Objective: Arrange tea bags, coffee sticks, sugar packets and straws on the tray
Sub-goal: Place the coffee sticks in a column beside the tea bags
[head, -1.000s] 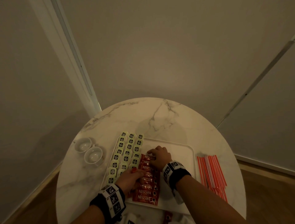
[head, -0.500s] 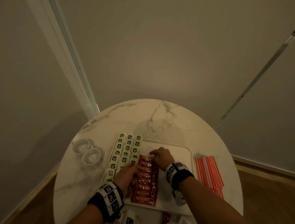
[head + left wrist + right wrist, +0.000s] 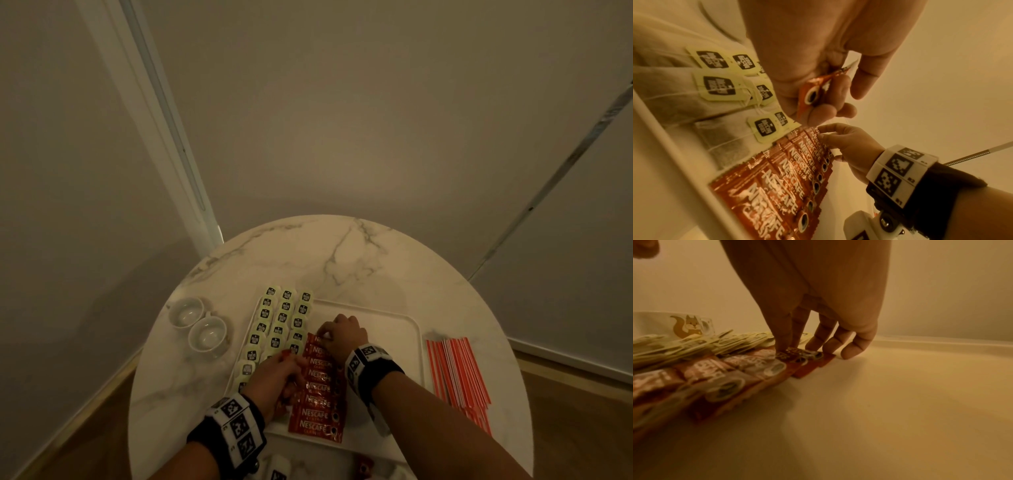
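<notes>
A white tray (image 3: 387, 342) lies on the round marble table. Tea bags (image 3: 284, 322) fill its left side in three columns. Beside them runs a column of overlapping red coffee sticks (image 3: 318, 401). My left hand (image 3: 277, 373) is at the row's left edge and grips a few red coffee sticks (image 3: 813, 95) in curled fingers. My right hand (image 3: 342, 334) is at the far end of the row. Its fingertips (image 3: 783, 348) press down on the farthest stick (image 3: 795, 353). Red-and-white straws (image 3: 459, 373) lie on the table to the right of the tray.
Two white cups (image 3: 197, 323) stand on the table left of the tray. One cup (image 3: 684, 326) shows a squirrel picture. A few loose packets (image 3: 277, 474) lie at the table's near edge. The tray's right half (image 3: 900, 402) is bare. Walls close in behind.
Both hands stay at the coffee row. The left hand has crept slightly farther up along it. The head view has shifted a little.
</notes>
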`<state>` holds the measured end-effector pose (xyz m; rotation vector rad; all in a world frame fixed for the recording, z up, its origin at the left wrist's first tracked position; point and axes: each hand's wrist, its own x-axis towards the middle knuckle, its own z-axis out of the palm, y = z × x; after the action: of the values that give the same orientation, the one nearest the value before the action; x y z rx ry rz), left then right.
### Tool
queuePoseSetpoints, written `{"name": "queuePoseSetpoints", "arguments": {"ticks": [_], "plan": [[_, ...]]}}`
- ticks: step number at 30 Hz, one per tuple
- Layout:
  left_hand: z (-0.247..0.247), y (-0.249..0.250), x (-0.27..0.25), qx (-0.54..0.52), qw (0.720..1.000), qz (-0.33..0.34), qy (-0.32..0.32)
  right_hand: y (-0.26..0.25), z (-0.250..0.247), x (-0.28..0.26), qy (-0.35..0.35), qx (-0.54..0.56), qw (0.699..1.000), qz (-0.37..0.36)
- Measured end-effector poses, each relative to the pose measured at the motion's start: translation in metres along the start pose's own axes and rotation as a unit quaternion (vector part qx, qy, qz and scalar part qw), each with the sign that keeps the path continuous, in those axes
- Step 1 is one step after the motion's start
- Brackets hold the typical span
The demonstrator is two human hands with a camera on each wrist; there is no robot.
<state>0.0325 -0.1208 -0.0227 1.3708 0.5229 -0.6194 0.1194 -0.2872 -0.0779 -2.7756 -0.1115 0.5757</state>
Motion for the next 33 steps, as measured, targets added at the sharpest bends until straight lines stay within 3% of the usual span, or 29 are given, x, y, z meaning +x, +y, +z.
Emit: {"name": "queuePoseSetpoints", "arguments": {"ticks": [24, 29, 31, 33], "plan": [[0.008, 0.014, -0.009, -0.015, 1.000, 0.017, -0.014, 0.006, -0.001, -0.006, -0.011, 0.037, 0.999, -0.002], [0.010, 0.023, -0.014, -0.055, 0.995, 0.084, -0.006, 0.005, -0.025, -0.016, 0.070, 0.168, 0.983, 0.020], [0.010, 0.027, -0.008, 0.002, 0.990, 0.137, 0.022, -0.005, -0.042, -0.031, 0.068, 0.286, 0.956, -0.014], [0.010, 0.036, -0.012, 0.046, 0.985, 0.166, 0.003, -0.021, -0.059, -0.054, 0.008, 0.417, 0.907, -0.051]]}}
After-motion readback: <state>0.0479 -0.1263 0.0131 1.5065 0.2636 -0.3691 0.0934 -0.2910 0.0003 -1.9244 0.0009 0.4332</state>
